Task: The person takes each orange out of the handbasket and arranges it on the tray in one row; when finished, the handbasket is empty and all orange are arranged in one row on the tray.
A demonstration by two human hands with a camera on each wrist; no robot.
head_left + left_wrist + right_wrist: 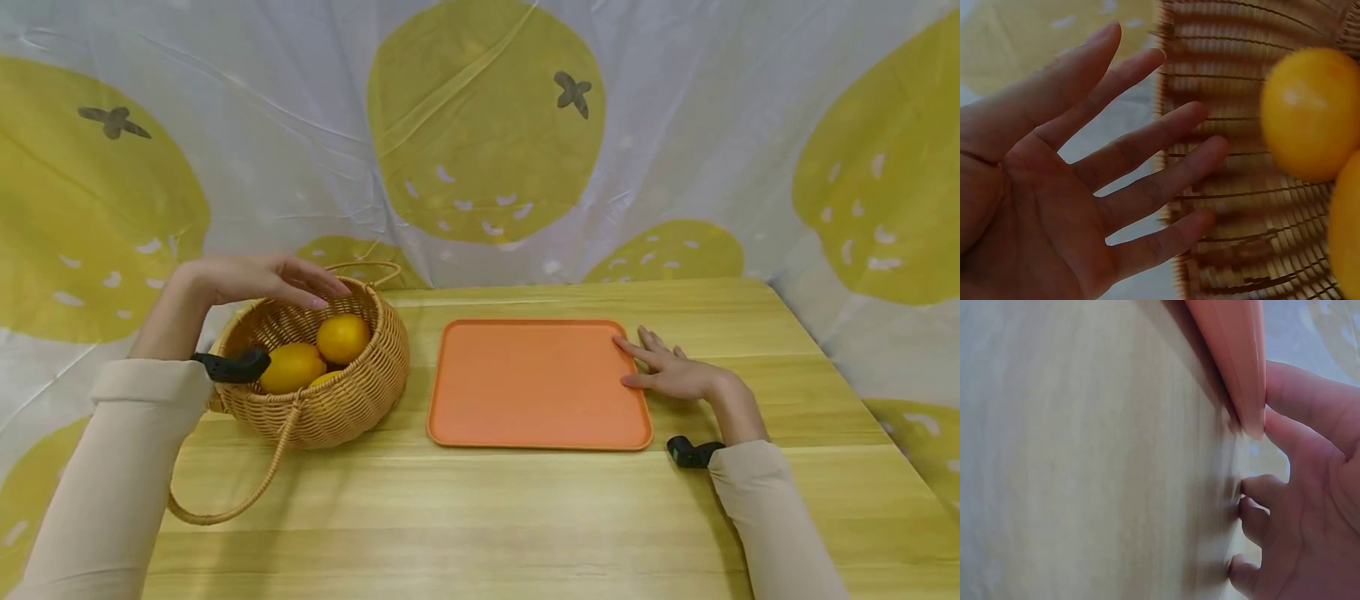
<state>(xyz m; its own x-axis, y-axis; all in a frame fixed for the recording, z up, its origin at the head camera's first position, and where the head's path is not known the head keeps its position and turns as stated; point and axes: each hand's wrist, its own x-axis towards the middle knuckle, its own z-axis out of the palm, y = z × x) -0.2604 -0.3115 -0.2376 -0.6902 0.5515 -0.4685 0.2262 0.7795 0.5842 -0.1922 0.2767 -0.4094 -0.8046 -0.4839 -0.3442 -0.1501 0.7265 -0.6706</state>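
Head view: left fingers (313, 276) straight over basket (371, 387) rim, right fingers (637, 350) splayed on tray (536, 387) edge, table (420, 367) between.

Head cam's decently bright, soft and pretty even light, can't pin down the source tho. There's a pale sheen on the table (480, 517) between the hands and closer to the camera, plus faint soft shadows just inward of each forearm. Shiny creases and little bright specks on the curtain (675, 125) beyond both hands. Left hand (262, 279) looks a bit smeary along its top edge.

Left wrist cam is way dimmer: palm's murky, the basket (1241, 187) past the fingertips is kinda mushy, and the fruit (1310, 115) farther out has a dull highlight.

Right wrist cam's hazy, wood grain's blurred out, with dark smudgy shadows beside the right hand (1310, 487)'s fingertips and along the tray (1229, 350).
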